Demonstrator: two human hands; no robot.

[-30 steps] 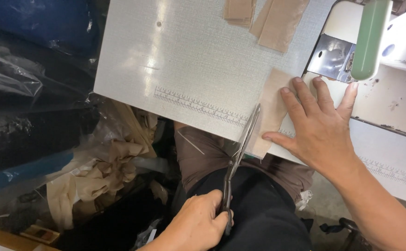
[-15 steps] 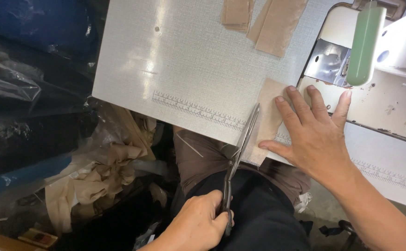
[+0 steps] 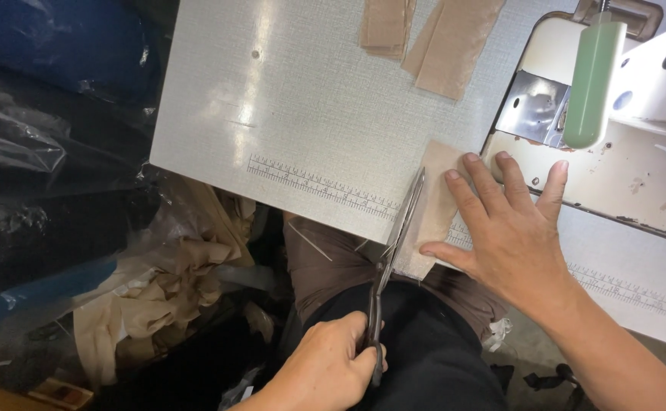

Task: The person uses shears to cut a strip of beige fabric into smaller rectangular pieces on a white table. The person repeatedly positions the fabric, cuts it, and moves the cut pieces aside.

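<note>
Far off, two tan fabric strips (image 3: 432, 34) lie; my left hand (image 3: 325, 369) clamps scissors (image 3: 395, 251), my right hand (image 3: 512, 228) presses spread-fingered on a tan fabric piece (image 3: 433, 205).

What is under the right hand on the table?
The right hand presses flat on a beige fabric piece lying on the grey table. The fabric's right part is covered by the hand, so its full shape cannot be seen.

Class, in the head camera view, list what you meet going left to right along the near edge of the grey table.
Heap of beige fabric scraps → printed ruler strip on the table edge → long metal scissors → small beige fabric piece → right hand → cream sewing machine.
</note>
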